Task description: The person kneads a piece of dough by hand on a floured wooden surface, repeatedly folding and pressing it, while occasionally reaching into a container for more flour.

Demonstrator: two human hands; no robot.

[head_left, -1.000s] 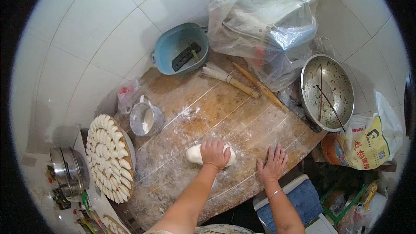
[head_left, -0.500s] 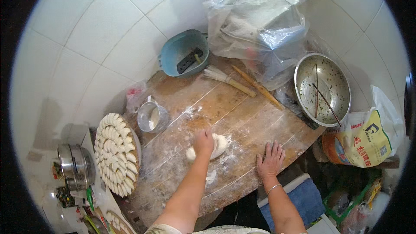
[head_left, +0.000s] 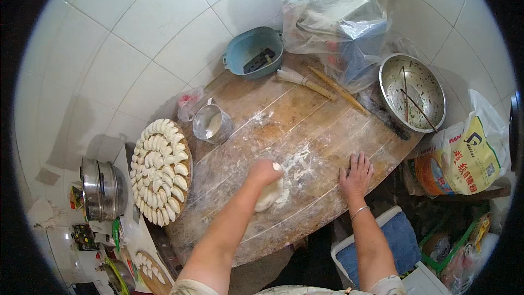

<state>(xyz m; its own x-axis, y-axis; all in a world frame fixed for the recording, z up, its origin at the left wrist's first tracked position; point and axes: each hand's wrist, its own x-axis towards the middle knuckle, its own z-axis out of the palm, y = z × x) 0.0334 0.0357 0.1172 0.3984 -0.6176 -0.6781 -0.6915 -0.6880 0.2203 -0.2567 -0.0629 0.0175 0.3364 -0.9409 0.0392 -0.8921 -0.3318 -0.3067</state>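
My left hand point(head_left: 263, 173) is closed on the far end of a pale lump of dough point(head_left: 268, 198), with a bit of it showing past the knuckles. The dough lies on the floured wooden board point(head_left: 322, 123), and part of it is hidden under my hand and forearm. Loose white flour point(head_left: 299, 165) is scattered just right of the dough. My right hand point(head_left: 356, 175) rests flat near the board's right front edge, its fingers spread and nothing in it. A metal bracelet circles that wrist.
At the left stands a round tray of dumplings point(head_left: 184, 158), with a metal cup point(head_left: 219, 131) behind it. A blue-green basin point(head_left: 234, 53), whisk brush point(head_left: 311, 86), wooden stick point(head_left: 341, 92) and steel bowl point(head_left: 388, 76) with chopsticks line the back. A flour bag point(head_left: 464, 158) is at right.
The whole view has shifted a little. My left hand has gone from the dough's middle to its far end, and the dough now lies lengthwise toward me. My right hand stays flat.
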